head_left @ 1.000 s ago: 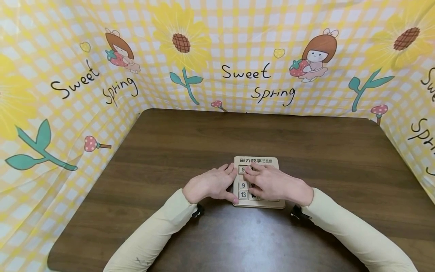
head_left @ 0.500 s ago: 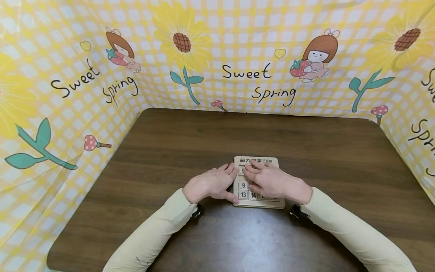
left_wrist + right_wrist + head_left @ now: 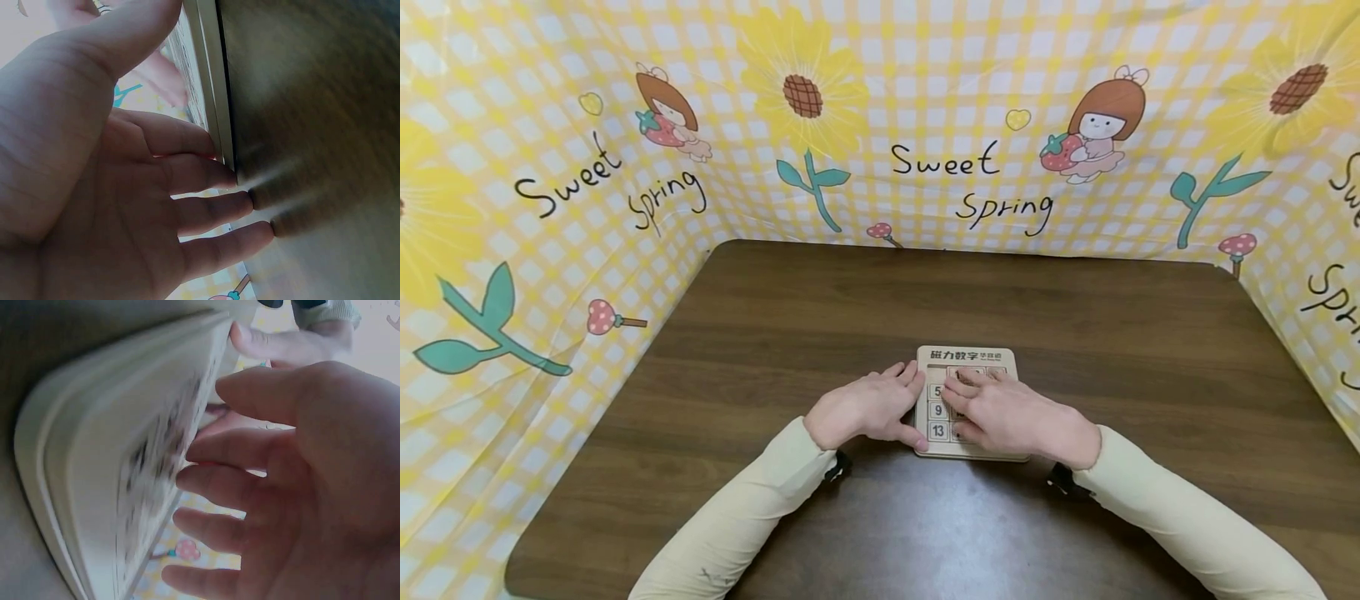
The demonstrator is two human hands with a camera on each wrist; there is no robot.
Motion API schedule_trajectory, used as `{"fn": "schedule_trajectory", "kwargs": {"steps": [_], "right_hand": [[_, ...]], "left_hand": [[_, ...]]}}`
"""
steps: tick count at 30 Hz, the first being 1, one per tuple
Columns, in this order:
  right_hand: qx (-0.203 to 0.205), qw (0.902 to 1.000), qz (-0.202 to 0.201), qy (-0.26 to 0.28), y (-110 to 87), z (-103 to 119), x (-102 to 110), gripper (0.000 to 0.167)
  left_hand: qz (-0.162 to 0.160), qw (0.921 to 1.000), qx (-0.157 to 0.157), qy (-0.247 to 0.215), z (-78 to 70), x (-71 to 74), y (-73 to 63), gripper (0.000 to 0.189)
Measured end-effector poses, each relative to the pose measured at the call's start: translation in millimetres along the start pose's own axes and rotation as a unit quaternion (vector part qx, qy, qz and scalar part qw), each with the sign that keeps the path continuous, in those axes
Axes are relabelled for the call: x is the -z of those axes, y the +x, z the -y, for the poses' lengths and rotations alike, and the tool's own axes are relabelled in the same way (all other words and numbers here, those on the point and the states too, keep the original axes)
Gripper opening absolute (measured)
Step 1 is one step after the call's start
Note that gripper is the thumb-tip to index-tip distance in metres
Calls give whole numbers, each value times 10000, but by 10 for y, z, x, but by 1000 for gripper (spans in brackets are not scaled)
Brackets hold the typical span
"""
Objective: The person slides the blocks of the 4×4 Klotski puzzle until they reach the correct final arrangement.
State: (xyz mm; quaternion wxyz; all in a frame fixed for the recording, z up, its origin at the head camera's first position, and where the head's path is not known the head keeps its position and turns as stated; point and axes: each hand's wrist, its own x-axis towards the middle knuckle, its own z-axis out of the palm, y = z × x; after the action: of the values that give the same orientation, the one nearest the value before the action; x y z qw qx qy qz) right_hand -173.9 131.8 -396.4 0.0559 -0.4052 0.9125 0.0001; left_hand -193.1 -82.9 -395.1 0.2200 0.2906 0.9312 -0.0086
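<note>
A pale wooden number sliding puzzle [image 3: 972,450] lies on the table, dark characters printed along its top strip. My left hand [image 3: 872,407] rests at its left edge, thumb by the near corner and fingers along the side. In the left wrist view, those fingers [image 3: 209,212] are extended, tips at the frame and tabletop. Over the number tiles, my right hand [image 3: 1011,410] reaches in from the right with spread fingers. Tile 5 [image 3: 936,391] sits under its fingertips, above tiles 9 [image 3: 937,410] and 13 [image 3: 937,431]. The top-left slot is bare; the right hand hides most other tiles.
The dark brown wooden table [image 3: 820,292] extends on all sides of the puzzle. A yellow checked cloth [image 3: 925,100] with flowers and cartoon figures hangs behind the table and along both sides.
Tile 5 has slid from the top-left slot down to the second row, leaving the corner bare. My right hand has shifted slightly toward me; the left hand has stayed at the edge.
</note>
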Motion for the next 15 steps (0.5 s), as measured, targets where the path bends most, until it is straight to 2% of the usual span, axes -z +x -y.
{"fn": "schedule_trajectory", "kwargs": {"steps": [6, 15], "right_hand": [[-309, 9995, -52, -49, -10, -121, 8, 54], [-156, 9997, -158, 25, 75, -118, -31, 53]], "left_hand": [[-24, 10000, -15, 29, -12, 6, 4, 104], [-5, 10000, -16, -10, -7, 12, -8, 104]]}}
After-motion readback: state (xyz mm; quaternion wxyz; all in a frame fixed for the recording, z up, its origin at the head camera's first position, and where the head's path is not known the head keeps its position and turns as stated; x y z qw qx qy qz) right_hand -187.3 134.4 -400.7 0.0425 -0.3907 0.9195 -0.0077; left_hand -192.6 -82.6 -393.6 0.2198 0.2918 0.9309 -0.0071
